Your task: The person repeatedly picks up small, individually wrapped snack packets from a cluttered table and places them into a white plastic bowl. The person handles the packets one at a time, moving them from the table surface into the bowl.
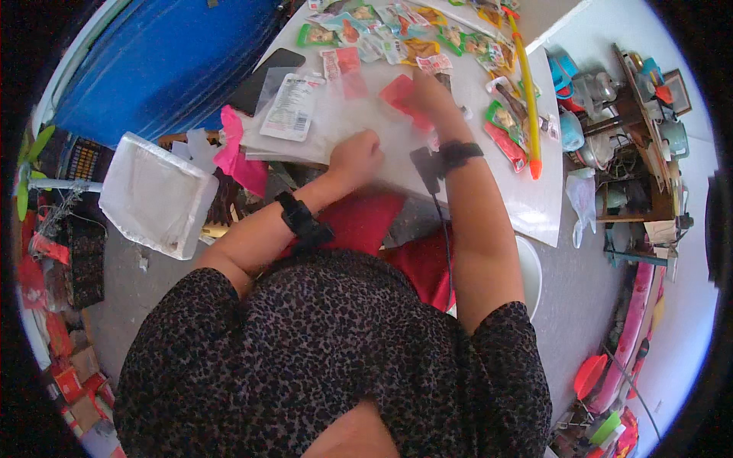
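Observation:
My right hand (432,103) is over the white table (372,146), blurred, at a red-pink packet (397,94); whether its fingers grip the packet is unclear. My left hand (356,160) rests near the table's front edge, its fingers curled with nothing visible in them. Left of the hands lie a white printed pouch (289,109) and a dark flat object (269,80). A red-and-clear packet (345,71) lies beyond my left hand. Several small food packets (421,51) are spread along the far side. A yellow tube with orange ends (528,103) lies at the right.
A white foam box (157,194) stands left of the table, beside pink cloth (243,151). A white bucket (528,275) is below the table's right side. Farther right stands a wooden shelf (641,131) with containers. A cable (444,252) hangs from my right wrist strap.

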### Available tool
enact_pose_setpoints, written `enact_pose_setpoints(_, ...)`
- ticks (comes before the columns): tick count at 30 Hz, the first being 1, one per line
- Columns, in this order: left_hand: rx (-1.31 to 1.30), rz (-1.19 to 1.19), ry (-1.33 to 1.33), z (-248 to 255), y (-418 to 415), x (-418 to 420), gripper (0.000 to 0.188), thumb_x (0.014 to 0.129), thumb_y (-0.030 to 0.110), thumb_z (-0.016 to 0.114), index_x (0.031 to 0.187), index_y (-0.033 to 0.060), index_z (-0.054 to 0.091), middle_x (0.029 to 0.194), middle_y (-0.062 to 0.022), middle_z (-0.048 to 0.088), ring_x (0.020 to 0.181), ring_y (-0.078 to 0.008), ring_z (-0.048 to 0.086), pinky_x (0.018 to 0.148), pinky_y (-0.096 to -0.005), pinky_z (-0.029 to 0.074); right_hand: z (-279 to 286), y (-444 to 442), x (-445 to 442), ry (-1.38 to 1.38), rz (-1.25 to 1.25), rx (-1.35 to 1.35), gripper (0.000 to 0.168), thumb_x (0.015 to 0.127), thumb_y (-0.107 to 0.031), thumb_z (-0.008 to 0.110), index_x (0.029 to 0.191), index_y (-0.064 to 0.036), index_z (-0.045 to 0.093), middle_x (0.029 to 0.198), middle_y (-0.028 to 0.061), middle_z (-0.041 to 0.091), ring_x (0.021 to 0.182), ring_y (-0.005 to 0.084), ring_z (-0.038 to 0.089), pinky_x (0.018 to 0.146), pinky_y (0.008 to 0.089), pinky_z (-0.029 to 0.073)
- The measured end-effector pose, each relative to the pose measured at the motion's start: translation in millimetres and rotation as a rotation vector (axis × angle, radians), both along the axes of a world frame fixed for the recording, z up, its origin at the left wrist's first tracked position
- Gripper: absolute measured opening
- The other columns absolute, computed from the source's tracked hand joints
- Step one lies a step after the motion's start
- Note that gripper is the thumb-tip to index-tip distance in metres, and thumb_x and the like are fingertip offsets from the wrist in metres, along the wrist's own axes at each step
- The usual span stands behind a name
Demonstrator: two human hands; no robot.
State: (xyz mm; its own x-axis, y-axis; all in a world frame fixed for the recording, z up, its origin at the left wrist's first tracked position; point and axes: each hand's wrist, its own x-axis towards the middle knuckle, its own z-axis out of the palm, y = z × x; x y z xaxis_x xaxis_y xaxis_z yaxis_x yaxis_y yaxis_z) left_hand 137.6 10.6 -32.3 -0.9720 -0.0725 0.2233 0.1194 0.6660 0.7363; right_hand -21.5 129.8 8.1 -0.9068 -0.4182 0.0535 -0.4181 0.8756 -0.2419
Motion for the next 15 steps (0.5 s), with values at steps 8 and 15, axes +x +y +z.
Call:
enact_pose_setpoints(8, -0.092, -0.007, 0.016, 3.9, 0.0, 1.6, 0.012, 0.067, 0.017, 0.044, 0.067, 0.0051, 0.047, 0.067, -0.0153, 0.051, 0.064, -0.0347, 0.049, 0.055, -0.0435, 0.038, -2.5, 17.9, 28.6, -0.091, -0.139, -0.189, 0.031, 0.066, -0.02, 0.052, 0.088, 0.001, 0.05, 0.085, 0.0202, 0.055, 0.08, 0.032, 0.054, 0.069, 0.0372, 0.042)
enact_pose_setpoints(15, -0.133, -0.043, 0.008, 4.9, 2.8, -2.2, 0.012, 0.068, 0.016, 0.046, 0.073, 0.0055, 0.045, 0.069, -0.0145, 0.051, 0.066, -0.033, 0.05, 0.055, -0.042, 0.038, -40.6, 111.7, 57.6, -0.613, -0.268, -0.999, 0.024, 0.065, -0.01, 0.048, 0.086, 0.001, 0.051, 0.071, 0.0077, 0.055, 0.057, 0.013, 0.051, 0.049, 0.0233, 0.042)
